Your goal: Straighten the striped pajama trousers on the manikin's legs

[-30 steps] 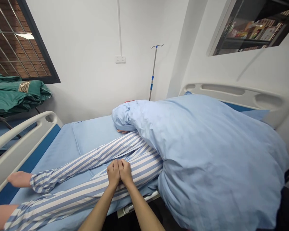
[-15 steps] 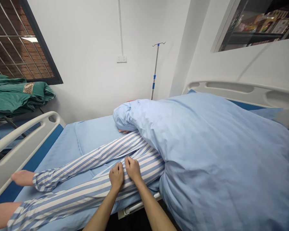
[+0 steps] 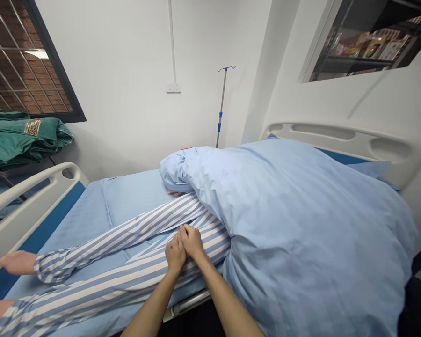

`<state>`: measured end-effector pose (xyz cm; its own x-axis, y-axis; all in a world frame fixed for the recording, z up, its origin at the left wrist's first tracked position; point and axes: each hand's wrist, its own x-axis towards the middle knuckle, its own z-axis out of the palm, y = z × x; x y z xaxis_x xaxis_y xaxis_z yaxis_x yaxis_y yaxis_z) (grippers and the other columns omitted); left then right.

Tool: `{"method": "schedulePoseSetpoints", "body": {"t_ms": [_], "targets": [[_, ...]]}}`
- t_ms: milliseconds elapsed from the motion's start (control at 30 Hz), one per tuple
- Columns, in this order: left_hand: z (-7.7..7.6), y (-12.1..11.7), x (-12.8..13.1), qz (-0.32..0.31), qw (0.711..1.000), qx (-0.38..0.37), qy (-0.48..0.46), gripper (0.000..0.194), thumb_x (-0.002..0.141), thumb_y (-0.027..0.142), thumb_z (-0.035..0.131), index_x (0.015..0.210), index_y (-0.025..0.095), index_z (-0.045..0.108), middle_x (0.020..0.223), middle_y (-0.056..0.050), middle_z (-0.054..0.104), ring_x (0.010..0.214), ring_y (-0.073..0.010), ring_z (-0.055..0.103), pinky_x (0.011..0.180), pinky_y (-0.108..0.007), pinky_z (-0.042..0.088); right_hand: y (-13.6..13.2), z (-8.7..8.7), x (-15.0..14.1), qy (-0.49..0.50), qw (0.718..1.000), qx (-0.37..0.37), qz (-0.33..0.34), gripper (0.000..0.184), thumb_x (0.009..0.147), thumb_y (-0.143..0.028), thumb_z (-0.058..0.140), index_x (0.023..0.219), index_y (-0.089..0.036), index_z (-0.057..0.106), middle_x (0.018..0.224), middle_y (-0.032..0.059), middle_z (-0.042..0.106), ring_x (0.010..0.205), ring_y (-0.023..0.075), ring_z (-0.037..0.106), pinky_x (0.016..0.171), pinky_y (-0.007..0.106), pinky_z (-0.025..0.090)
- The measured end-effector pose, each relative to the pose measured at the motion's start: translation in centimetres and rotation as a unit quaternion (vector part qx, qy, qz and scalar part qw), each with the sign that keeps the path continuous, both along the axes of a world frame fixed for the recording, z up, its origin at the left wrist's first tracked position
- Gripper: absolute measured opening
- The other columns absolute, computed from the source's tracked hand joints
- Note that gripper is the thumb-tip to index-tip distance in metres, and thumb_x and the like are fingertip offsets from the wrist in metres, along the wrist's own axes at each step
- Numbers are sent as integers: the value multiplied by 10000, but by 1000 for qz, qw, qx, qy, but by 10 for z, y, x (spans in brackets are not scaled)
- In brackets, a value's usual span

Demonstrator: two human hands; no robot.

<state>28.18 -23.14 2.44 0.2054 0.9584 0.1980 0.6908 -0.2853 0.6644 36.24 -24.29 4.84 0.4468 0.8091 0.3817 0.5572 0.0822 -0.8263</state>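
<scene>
My left hand and my right hand are both closed into loose fists, held side by side so that they touch. Nothing shows in either one. Both are at the upper part of the nearer leg, in blue-and-white striped trousers; whether they press on the cloth or hover just over it, I cannot tell. The legs lie stretched out on the bed, with a bare foot at the left. A light blue quilt covers the rest of the figure, just right of my hands. Some fingertips peek from under its edge.
A white footboard closes the bed's left end, and a headboard its right end. Behind the bed stands an IV pole. Folded green cloth is piled at far left. A metal bed rail runs along the near side.
My two fists, slightly apart before, have come together and now touch. The view has shifted a little, so the bed and legs sit further left.
</scene>
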Motion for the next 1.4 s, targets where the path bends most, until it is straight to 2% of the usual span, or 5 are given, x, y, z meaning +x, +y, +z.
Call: {"method": "schedulePoseSetpoints", "body": {"t_ms": [167,367,633,1033,1400], "targets": [[11,3,5,4,1000,5,18,362,869,339,293,700,190,577,706,-51,642,657,-138,539,589,-242,263,-8,-1,22,-66,997,-14,-21,346,853,-308,338,545,-183,435,484,-23,438,492,96,375,524,240,227],[35,14,44,-42,993,-15,-113,394,846,322,310,527,171,485,540,-13,550,543,-103,461,547,-223,266,-4,-9,30,56,996,44,-45,367,852,-362,330,530,-190,367,498,-25,423,507,105,384,511,220,268],[17,0,58,-8,996,-35,-78,341,850,328,320,629,184,536,639,-25,595,609,-113,485,585,-228,270,-9,0,50,23,999,31,-30,353,827,-351,382,520,-178,411,476,-32,442,490,96,366,501,224,252],[25,-4,85,-14,993,-57,-105,357,835,321,335,639,173,594,652,-41,627,635,-123,516,598,-234,300,-15,-4,71,34,996,36,-77,405,819,-464,345,533,-183,397,481,-9,461,495,112,378,490,229,297],[18,-5,59,-58,986,-89,-128,320,777,295,364,521,174,513,514,9,497,565,-107,424,575,-239,265,-23,-5,83,-53,992,-53,-105,400,789,-475,324,551,-183,458,506,20,512,508,130,411,503,226,332]]}}
